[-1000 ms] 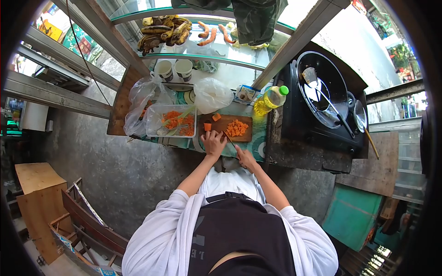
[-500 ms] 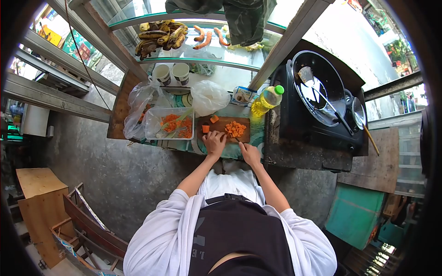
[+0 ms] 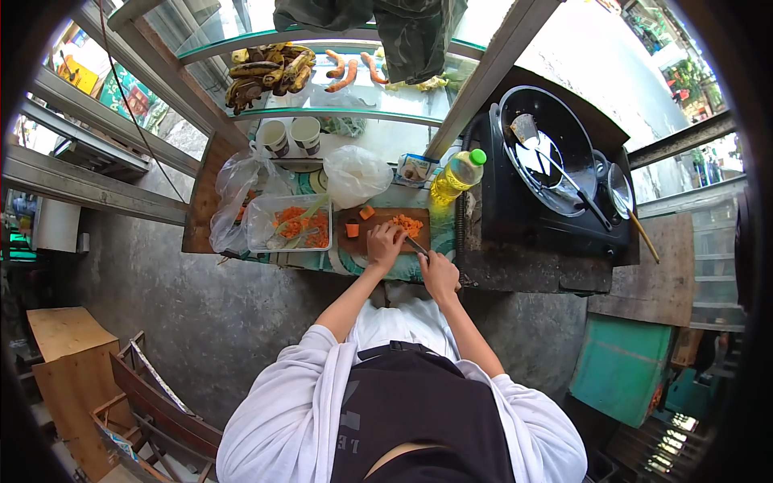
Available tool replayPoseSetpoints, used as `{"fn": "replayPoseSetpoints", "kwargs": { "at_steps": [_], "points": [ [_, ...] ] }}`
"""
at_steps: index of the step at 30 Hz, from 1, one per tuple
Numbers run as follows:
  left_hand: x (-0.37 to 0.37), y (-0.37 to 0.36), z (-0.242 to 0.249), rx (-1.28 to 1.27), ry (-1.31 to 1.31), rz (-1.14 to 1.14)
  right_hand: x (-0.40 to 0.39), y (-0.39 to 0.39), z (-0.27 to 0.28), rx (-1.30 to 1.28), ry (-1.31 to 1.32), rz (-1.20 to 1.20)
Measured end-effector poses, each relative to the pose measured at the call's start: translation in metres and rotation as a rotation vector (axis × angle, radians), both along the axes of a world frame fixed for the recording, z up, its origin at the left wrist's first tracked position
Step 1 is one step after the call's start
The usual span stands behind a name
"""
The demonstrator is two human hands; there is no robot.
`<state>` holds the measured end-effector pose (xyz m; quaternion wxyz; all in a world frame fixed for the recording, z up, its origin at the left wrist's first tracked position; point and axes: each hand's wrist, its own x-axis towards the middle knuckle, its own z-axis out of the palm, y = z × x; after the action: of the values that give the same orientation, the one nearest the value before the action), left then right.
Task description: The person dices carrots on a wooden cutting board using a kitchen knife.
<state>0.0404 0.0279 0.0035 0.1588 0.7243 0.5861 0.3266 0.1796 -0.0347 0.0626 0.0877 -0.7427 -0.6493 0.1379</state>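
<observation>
A wooden cutting board (image 3: 344,219) lies at the counter's front edge, with a heap of chopped carrot (image 3: 411,222) on its right part. Two larger carrot chunks (image 3: 352,230) sit at its left. My right hand (image 3: 440,274) grips a knife (image 3: 416,245) by the handle, its blade slanting up and left to the chopped heap. Beside the blade, my left hand (image 3: 386,243) rests on the board with fingers bent and drawn together at the heap's lower left. Whatever is under those fingertips is hidden.
Left of the board stands a clear plastic container (image 3: 256,233) of shredded carrot. Behind are a white plastic bag (image 3: 354,175), two paper cups (image 3: 306,135) and an oil bottle (image 3: 457,177). A black wok (image 3: 523,109) sits on the stove at right. Glass shelving hold bananas (image 3: 274,68).
My left hand has moved right, closer to the chopped carrot and blade. More of the knife shows, and my right hand has turned on its handle. The whole view has shifted slightly.
</observation>
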Motion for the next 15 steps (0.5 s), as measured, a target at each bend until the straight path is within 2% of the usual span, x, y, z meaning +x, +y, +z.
{"fn": "replayPoseSetpoints", "kwargs": {
  "at_steps": [6,9,11,14,15],
  "points": [
    [-0.01,0.013,-0.005,-0.036,0.009,0.041,0.01,-0.014,0.006,0.022,-0.018,0.02],
    [-0.017,0.017,-0.005,-0.002,0.023,0.06,0.012,-0.016,0.006,-0.067,0.098,-0.061],
    [-0.022,0.02,-0.002,-0.032,-0.193,0.117,0.011,-0.016,0.002,-0.118,0.308,-0.165],
    [-0.042,0.023,0.021,0.01,-0.198,0.136,0.0,-0.01,0.003,-0.239,0.452,-0.067],
    [-0.049,0.021,0.028,-0.021,-0.199,0.141,-0.002,-0.011,-0.019,-0.191,0.492,-0.009]
  ]
}}
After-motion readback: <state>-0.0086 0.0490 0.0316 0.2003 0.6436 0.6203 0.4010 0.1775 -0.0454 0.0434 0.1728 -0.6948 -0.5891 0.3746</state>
